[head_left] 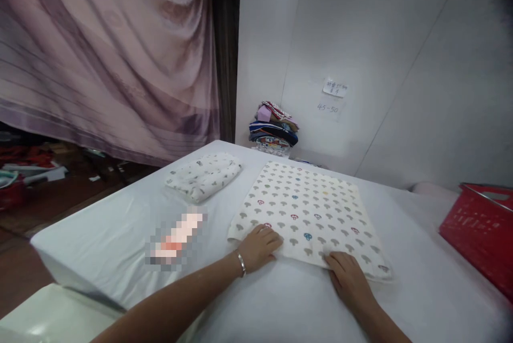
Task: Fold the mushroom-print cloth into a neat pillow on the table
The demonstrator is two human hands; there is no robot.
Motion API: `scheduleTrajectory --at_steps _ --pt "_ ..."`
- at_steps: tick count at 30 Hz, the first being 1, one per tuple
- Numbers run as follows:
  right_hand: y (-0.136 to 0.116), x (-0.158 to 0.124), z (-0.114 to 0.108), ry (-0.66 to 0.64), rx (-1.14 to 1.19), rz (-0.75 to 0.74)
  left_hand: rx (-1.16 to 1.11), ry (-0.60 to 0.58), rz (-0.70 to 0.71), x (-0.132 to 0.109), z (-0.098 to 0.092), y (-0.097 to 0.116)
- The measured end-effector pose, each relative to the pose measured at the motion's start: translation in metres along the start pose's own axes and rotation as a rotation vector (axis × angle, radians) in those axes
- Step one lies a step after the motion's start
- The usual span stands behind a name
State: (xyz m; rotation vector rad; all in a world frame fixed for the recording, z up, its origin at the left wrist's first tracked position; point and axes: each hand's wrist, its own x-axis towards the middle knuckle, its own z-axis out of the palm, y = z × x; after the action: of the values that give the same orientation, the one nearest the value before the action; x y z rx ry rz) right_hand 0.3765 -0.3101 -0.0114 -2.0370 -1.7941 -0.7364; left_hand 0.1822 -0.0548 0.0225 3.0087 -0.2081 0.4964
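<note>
A white cloth with a small mushroom print [308, 209] lies spread flat on the white table [120, 236]. My left hand [259, 247] rests on its near left edge, fingers curled over the hem, a bracelet on the wrist. At the near right edge, my right hand [348, 274] has its fingers bent and pressed onto the fabric. Whether either hand pinches the hem is hidden. A folded cloth of the same print [204, 174] lies further left on the table.
A red plastic basket [481, 233] stands at the table's right edge. A stack of folded coloured clothes [273, 128] sits in the far corner against the white wall. A blurred pink object [176, 239] lies left of my left hand. A curtain [108, 54] hangs at the left.
</note>
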Motion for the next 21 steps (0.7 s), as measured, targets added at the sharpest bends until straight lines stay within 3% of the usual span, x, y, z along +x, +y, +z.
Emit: scheduleTrajectory --at_steps 5,11,16,21 --pt "0.005 0.002 0.000 0.022 0.038 0.013 -0.027 -0.015 0.003 0.029 0.017 0.020" --pt "0.010 0.004 -0.009 0.029 0.066 0.035 0.047 -0.050 -0.101 0.047 0.033 0.035" --pt "0.011 0.003 -0.009 0.007 0.089 0.046 0.055 -0.097 -0.187 0.044 0.031 0.029" --pt "0.013 -0.009 0.000 -0.058 0.028 0.050 0.119 -0.056 -0.238 0.027 0.020 0.011"
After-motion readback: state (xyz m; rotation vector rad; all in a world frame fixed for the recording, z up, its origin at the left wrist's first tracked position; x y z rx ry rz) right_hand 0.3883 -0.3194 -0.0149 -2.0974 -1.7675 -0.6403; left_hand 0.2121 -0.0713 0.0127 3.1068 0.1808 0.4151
